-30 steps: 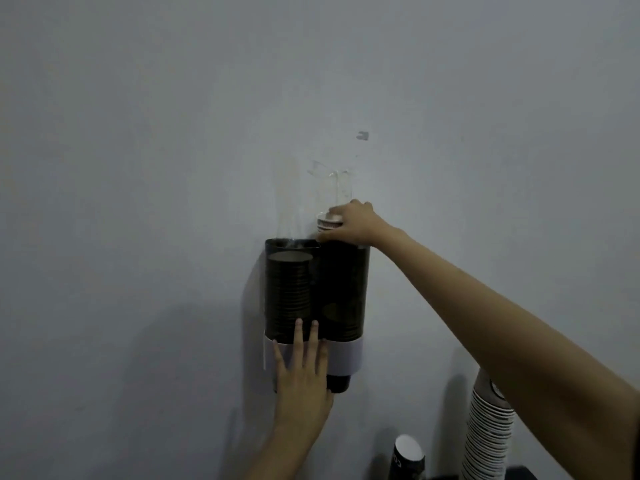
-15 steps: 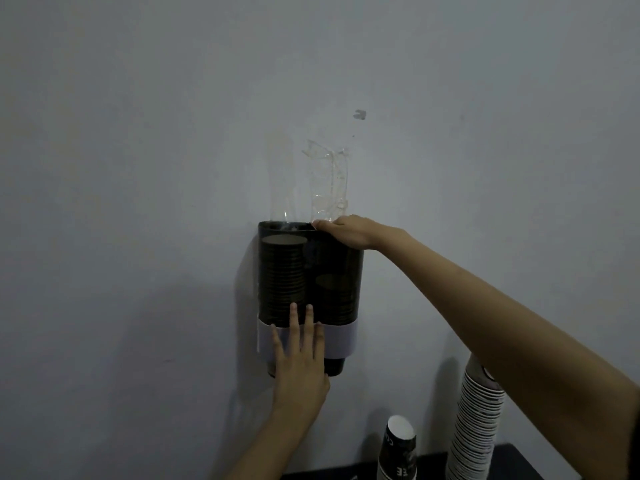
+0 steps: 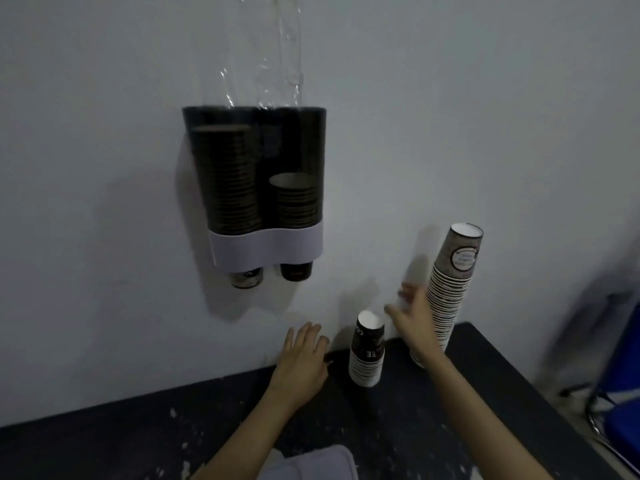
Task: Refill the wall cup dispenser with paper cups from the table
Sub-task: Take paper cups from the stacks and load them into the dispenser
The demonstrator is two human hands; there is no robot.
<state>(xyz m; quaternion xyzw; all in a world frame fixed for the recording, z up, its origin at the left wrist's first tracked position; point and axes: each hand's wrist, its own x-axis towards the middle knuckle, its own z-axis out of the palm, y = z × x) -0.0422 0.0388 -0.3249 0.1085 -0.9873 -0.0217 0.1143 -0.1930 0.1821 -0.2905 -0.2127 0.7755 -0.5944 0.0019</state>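
The dark two-tube cup dispenser [image 3: 254, 174] hangs on the wall with a white band across its bottom. Its left tube is nearly full of cups; the right tube is about half full. A tall stack of upside-down paper cups [image 3: 450, 289] stands on the dark table [image 3: 485, 393] by the wall. A short stack of cups [image 3: 367, 348] stands left of it. My right hand [image 3: 415, 320] is blurred, fingers spread, just left of the tall stack and holding nothing. My left hand [image 3: 304, 355] hovers open over the table, left of the short stack.
Clear plastic sleeves [image 3: 273, 53] stick up out of the dispenser's top. A pale flat lid-like thing [image 3: 311, 462] lies at the table's near edge. A blue chair or frame [image 3: 620, 382] stands to the right of the table.
Both hands left the dispenser and dropped toward the table. My right hand came off the right tube's top and now sits by the tall stack. The view tilted down.
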